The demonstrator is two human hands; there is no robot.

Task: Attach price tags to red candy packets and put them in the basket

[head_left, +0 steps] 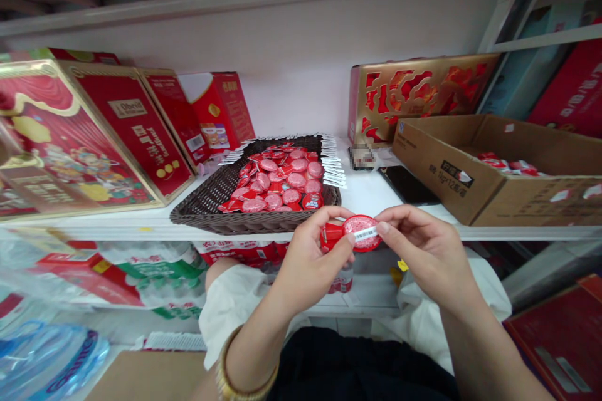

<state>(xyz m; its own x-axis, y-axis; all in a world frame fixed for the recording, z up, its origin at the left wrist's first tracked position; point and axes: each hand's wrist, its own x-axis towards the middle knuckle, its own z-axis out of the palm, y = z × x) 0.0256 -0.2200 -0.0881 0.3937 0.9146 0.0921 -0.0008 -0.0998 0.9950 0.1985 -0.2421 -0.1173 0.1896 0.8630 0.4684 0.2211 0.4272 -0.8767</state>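
Two grips pinched one round red packet (360, 233) in front of the white shelf (390, 210): the left hand (310, 260) held its red tab, and the right hand (426, 250) pressed on a white barcode label (365, 234) across the packet's face. Just beyond, a woven brown basket (244, 220) carried a heap of matching packets (277, 178), with a cardboard box (446, 175) to the right.

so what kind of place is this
Probably a shop or its stockroom: red gift boxes lined up on a shelf, a cardboard carton, and barcode stickers on round red packets.
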